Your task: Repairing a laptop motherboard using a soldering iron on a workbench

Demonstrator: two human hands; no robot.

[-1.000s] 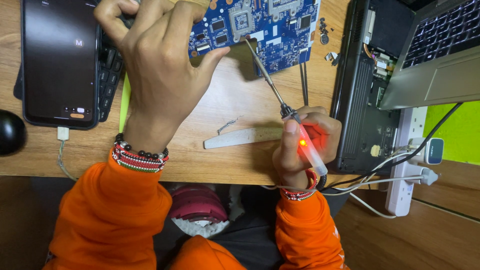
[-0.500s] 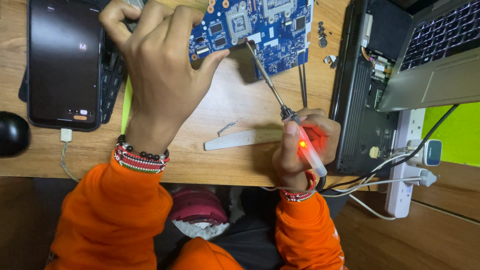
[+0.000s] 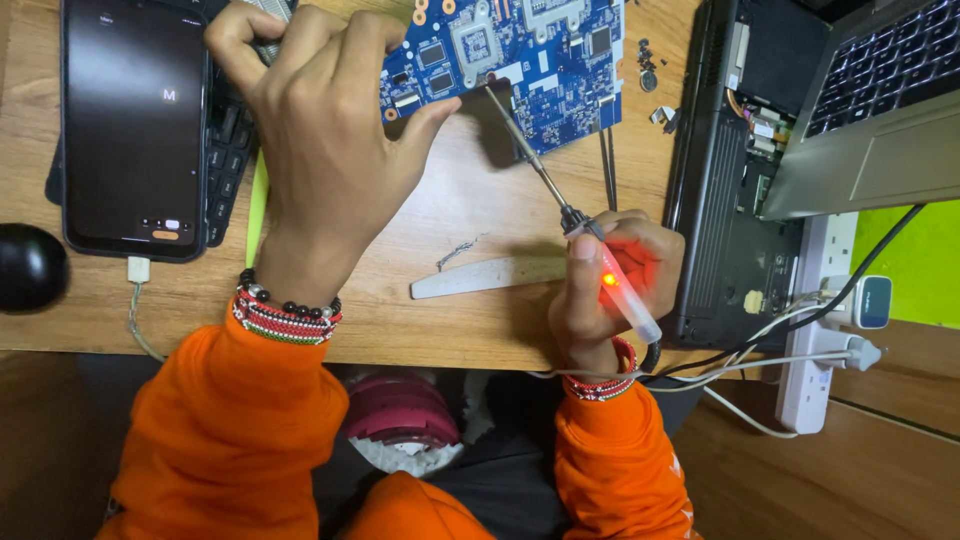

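Bare desk [image 3: 480,215] lies open between the hands; phone [image 3: 135,125] and laptop base [image 3: 735,200] flank it.

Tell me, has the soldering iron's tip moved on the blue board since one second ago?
No. The soldering iron in the right hand keeps its tip at the same spot on the blue circuit board.

We only see one screen: a black phone [image 3: 134,125] lying far left, its tall dark display showing tiny icons.
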